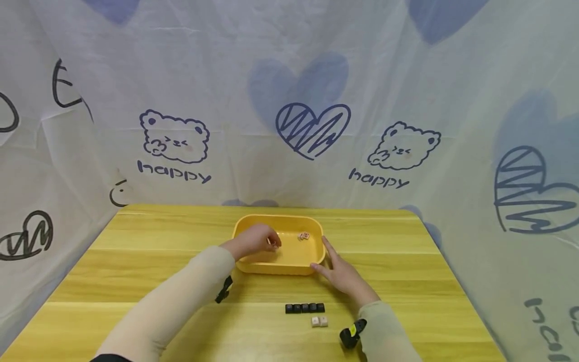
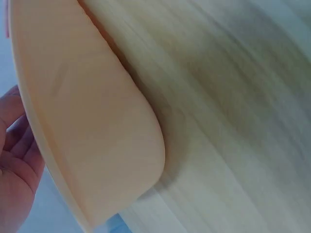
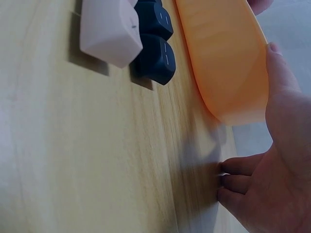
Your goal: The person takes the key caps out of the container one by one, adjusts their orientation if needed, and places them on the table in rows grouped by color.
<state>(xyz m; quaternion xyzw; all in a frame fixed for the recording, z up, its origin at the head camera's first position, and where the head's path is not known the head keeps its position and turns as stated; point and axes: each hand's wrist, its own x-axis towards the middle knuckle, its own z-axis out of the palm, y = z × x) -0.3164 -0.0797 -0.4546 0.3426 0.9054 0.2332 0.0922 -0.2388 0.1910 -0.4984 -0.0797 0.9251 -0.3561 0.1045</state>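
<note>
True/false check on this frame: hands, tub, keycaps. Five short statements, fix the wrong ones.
1. The left hand reaches into the yellow tub. True.
2. No hand touches the tub's right end. False: the right hand does.
3. Five black keycaps form a row on the table. True.
4. Every keycap on the table is black. False: two pale keycaps lie nearer the person than the row.
5. Small pale pieces lie inside the tub. True.

Wooden table [image 1: 393, 251] with a tub and keycaps
The yellow tub [image 1: 277, 270] stands toward the far edge; nearer lie five black keycaps [image 1: 305, 308] in a row and, just beside them, two pale keycaps [image 1: 315, 322].
</note>
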